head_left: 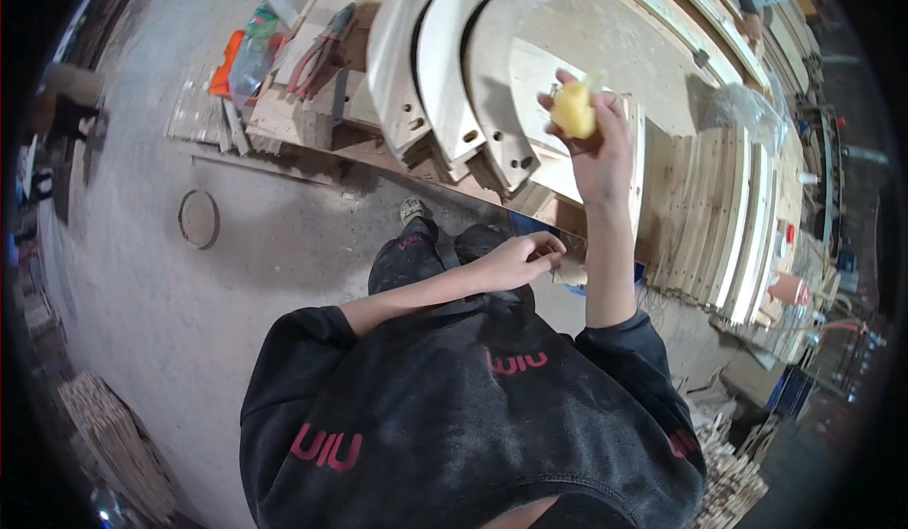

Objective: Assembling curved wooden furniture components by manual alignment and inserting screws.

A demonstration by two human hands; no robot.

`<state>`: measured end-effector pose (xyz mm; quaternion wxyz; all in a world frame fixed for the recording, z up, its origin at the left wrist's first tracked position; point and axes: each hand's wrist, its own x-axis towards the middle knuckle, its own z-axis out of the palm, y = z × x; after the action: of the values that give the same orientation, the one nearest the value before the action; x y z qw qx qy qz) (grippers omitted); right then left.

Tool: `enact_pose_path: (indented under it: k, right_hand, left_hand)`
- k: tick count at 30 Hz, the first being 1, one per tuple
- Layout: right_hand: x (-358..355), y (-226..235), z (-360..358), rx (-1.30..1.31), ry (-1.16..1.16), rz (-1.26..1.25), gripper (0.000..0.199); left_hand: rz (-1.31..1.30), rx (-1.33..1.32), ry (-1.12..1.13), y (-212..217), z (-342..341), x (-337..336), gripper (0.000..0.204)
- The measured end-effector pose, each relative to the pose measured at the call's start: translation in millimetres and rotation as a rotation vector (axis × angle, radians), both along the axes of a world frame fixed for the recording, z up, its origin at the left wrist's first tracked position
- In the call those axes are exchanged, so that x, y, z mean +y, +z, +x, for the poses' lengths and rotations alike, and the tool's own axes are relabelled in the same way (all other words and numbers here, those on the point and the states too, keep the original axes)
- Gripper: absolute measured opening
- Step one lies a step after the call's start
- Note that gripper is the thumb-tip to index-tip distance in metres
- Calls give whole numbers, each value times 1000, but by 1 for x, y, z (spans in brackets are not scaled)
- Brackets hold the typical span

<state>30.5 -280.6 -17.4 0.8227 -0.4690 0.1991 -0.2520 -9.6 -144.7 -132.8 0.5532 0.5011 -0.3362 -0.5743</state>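
Note:
My right hand (596, 146) is raised over the workbench, gripping a small yellow squeeze bottle (574, 110) with a pale tip. My left hand (522, 260) is lower, near my waist, with its fingers curled around something small and pale that I cannot make out. Beyond the raised hand lie several curved plywood pieces (445, 65) with drilled holes, fanned out on the wooden workbench (605, 27). A stack of thin curved wooden strips (719, 217) lies to the right of my right arm.
Red-handled pliers (317, 51), an orange tool (225, 63) and a plastic bottle (253, 51) lie on the bench's left end. A round disc (199, 219) rests on the concrete floor. Wood offcuts are piled at lower left (113, 434) and lower right (733, 477).

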Motion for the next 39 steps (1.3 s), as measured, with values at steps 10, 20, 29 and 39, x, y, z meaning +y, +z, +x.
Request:
enact_pose_path:
  k: [10,20,29,39]
  right_hand:
    - [-45,-40,-140,-159,-1,980,31]
    - [-58,-60,-179,-220,-46,775,15]
    - [-85,-52,-164,289,7,358,16]
    - [-124,-70,-132,402,108,304,34]
  left_hand:
    - [22,123,214,11,-15,-50,26]
    - [97,-7,28,-30,-37,-62,26]
    - [514,-528,-254,-79,30,6,47]
    - [803,-413,243,-180,84,116,48]
